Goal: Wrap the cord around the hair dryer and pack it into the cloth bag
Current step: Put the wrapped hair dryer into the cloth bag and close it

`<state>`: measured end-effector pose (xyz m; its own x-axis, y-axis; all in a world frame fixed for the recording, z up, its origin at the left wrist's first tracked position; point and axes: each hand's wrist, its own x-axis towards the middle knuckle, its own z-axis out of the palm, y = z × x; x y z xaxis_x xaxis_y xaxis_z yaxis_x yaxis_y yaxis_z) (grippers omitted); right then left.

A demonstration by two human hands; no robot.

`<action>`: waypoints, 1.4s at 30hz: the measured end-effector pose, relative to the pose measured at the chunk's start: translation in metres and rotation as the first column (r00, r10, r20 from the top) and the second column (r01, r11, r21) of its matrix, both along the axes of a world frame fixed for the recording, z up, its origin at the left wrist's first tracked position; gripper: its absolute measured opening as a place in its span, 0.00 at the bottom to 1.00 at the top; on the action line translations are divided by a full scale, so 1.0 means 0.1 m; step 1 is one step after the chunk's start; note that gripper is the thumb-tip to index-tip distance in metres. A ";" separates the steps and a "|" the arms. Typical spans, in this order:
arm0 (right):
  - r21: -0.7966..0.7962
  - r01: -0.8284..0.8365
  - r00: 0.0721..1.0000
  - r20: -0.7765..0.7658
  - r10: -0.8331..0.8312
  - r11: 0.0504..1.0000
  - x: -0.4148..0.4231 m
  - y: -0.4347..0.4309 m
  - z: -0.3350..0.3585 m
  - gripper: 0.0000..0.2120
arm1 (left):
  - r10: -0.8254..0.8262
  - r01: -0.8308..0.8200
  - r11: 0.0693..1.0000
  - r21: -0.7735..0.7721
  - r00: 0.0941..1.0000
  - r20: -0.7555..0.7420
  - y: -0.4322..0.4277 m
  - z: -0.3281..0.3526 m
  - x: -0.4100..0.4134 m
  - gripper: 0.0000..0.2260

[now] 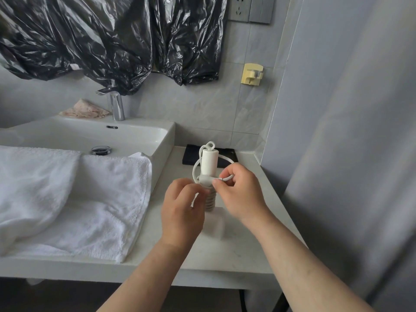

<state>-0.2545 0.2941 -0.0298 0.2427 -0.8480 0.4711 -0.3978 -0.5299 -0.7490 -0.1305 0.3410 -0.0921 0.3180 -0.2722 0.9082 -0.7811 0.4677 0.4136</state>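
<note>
Standing over the narrow counter (227,251), the white hair dryer (209,164) is held upright between both hands, its long axis near vertical and its handle end, with a small loop, pointing up and away. Coils of the cord (210,199) wrap its lower part; a loose loop hangs around the upper part. The left hand (183,207) has its fingers curled at the coils, though whether they grip is hidden. The right hand (242,191) pinches the cord near the plug. Room is tight: the sink (162,140) edge and a draped white towel (90,199) lie to the left, the wall close on the right, and a dark cloth bag (191,154) lies flat behind near the back wall. The counter's front edge lies under the forearms.
</note>
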 end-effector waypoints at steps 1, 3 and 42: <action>0.014 -0.013 1.000 0.009 0.013 1.000 0.01 0.00 0.01 0.09 | 0.007 -0.006 1.000 -0.016 0.999 0.046 0.00 0.03 0.00 0.14; 0.053 -0.052 0.998 0.025 0.051 0.997 0.01 -0.01 0.03 0.13 | -0.024 0.025 1.000 0.018 0.999 -0.031 0.02 0.09 0.00 0.13; 0.243 -0.432 0.897 0.216 0.386 0.868 0.05 -0.22 -0.08 0.32 | -0.368 0.650 0.599 0.468 0.742 -0.560 0.16 0.18 0.29 0.03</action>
<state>-0.2500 0.2717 -0.0376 0.5399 -0.7896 0.2916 -0.0574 -0.3801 -0.9232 -0.1011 0.3570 -0.0737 0.2076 -0.9260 0.3154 -0.2079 0.2733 0.9392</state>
